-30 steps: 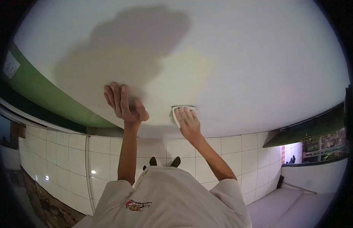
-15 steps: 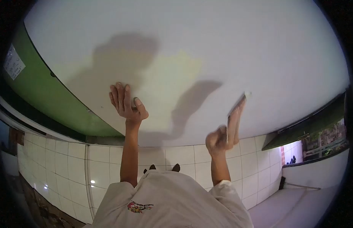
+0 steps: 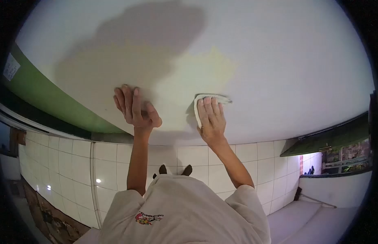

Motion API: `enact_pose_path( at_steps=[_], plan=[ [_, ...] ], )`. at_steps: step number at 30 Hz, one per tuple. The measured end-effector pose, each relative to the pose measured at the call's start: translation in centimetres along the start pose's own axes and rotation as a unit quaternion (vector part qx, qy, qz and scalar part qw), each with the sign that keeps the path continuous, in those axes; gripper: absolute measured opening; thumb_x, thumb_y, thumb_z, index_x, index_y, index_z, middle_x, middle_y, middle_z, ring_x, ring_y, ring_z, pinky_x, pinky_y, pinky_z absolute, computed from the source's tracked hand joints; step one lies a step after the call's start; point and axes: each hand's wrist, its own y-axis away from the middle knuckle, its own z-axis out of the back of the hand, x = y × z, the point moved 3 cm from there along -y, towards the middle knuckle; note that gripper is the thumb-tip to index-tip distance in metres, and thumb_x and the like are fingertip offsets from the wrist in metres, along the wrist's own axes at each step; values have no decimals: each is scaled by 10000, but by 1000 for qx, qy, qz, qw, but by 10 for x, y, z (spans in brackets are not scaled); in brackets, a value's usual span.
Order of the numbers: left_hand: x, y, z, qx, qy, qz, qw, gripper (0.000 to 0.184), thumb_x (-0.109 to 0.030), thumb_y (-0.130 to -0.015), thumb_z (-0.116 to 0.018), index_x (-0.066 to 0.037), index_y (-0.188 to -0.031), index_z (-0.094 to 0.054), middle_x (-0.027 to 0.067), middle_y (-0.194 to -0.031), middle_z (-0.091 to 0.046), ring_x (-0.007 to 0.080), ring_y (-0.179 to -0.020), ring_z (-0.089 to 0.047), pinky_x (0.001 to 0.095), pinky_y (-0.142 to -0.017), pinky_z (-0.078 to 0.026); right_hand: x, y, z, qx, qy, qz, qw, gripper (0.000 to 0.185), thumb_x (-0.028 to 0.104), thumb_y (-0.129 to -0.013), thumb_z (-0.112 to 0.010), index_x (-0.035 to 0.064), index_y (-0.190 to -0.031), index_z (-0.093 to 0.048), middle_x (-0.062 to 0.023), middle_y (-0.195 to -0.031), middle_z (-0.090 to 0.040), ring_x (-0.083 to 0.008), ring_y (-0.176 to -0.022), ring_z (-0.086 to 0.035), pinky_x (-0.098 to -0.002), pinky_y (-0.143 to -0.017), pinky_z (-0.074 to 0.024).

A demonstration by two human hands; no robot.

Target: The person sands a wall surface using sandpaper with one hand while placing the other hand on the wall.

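My left hand [image 3: 134, 107] rests on the pale wall [image 3: 270, 81], fingers a little apart and thumb out to the side, with nothing in it. To its right, my right hand [image 3: 212, 120] presses a pale folded cloth [image 3: 199, 99] against the wall. The fingers lie over the cloth, and its edge shows above and left of them. A yellowish patch [image 3: 191, 73] with a ragged upper edge marks the wall around and above the hands. My shadow falls across part of it.
A green panel [image 3: 63, 97] with a paper notice [image 3: 11, 67] borders the wall at left. White floor tiles [image 3: 193, 154] run below, under my feet. At right are a dark green open shutter or door [image 3: 323, 140] and a broom [image 3: 299, 194] on the floor.
My right hand has swung left and inward from the far right, and the cloth, seen edge-on before, now lies flat on the wall. The left hand has stayed nearly in place.
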Motion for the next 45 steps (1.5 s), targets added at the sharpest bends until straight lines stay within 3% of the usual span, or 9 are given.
enact_pose_path(
  at_steps=[10, 15, 19, 24, 26, 29, 37, 39, 45],
  plan=[
    [-4, -3, -2, 22, -14, -18, 1000, 495, -219, -884, -386, 50, -1296, -439, 228, -1404, -384, 415, -1356, -253, 548, -1114, -171, 15, 122, -29, 190, -156, -117, 962, 779, -142, -563, -486, -32, -1331, -425, -219, -1380, -409, -413, -1288, -369, -496, -1055, -327],
    [-5, -2, -2, 35, -27, -10, 999, 494, -216, -888, -385, 53, -1300, -436, 232, -1399, -391, 418, -1353, -260, 543, -1112, -169, 18, 103, 31, 103, -183, -180, 961, 757, -112, -593, -515, -52, -1339, -400, -272, -1365, -404, -441, -1278, -375, -501, -1059, -320],
    [-7, -5, -2, 13, -18, -8, 1000, 490, -207, -872, -394, 47, -1286, -459, 226, -1380, -420, 410, -1345, -287, 517, -1113, -169, 13, -17, 103, -126, -80, -26, 988, 630, -50, -662, -528, -93, -1285, -440, -319, -1275, -478, -488, -1182, -468, -557, -970, -391],
    [-5, -5, 0, 9, -15, -7, 1000, 485, -213, -868, -394, 35, -1275, -481, 215, -1372, -438, 400, -1340, -306, 494, -1116, -169, 2, -85, 74, -113, -47, 27, 992, 553, 34, -758, -577, -62, -1290, -461, -271, -1315, -472, -464, -1222, -443, -547, -982, -368],
    [-2, 0, -3, 7, -23, -9, 1000, 484, -223, -874, -392, 28, -1279, -479, 212, -1380, -428, 395, -1343, -302, 496, -1121, -164, -3, -77, 37, -58, -27, -12, 998, 744, -100, -574, -432, -94, -1317, -418, -321, -1359, -393, -491, -1295, -326, -566, -1061, -232],
    [5, 5, -8, 21, -33, -19, 999, 515, -255, -887, -381, 56, -1293, -443, 228, -1416, -366, 417, -1350, -265, 558, -1110, -181, -1, -55, 6, -96, -34, -20, 995, 743, -59, -573, -459, -86, -1316, -427, -328, -1387, -345, -491, -1321, -274, -580, -1068, -197],
    [7, 9, -8, 14, -23, -22, 999, 523, -249, -864, -390, 41, -1295, -450, 237, -1399, -384, 417, -1352, -262, 546, -1115, -163, -1, 61, -52, 10, -42, -41, 998, 681, 38, -610, -558, -87, -1271, -460, -311, -1317, -417, -511, -1160, -439, -625, -961, -320],
    [6, 7, -10, -2, -18, -13, 1000, 513, -241, -850, -398, 23, -1282, -479, 235, -1383, -412, 413, -1350, -274, 513, -1123, -154, 1, 86, -60, 59, -21, -60, 996, 491, 41, -731, -538, -33, -1217, -536, -211, -1274, -492, -384, -1094, -525, -525, -920, -415],
    [-1, 2, -11, -11, -4, -25, 1000, 512, -222, -840, -402, 21, -1283, -481, 223, -1385, -416, 401, -1350, -282, 506, -1125, -156, 15, 157, -53, 179, -151, -173, 957, 635, -144, -700, -466, -65, -1326, -391, -247, -1364, -400, -408, -1273, -378, -496, -1047, -332]
  ],
)
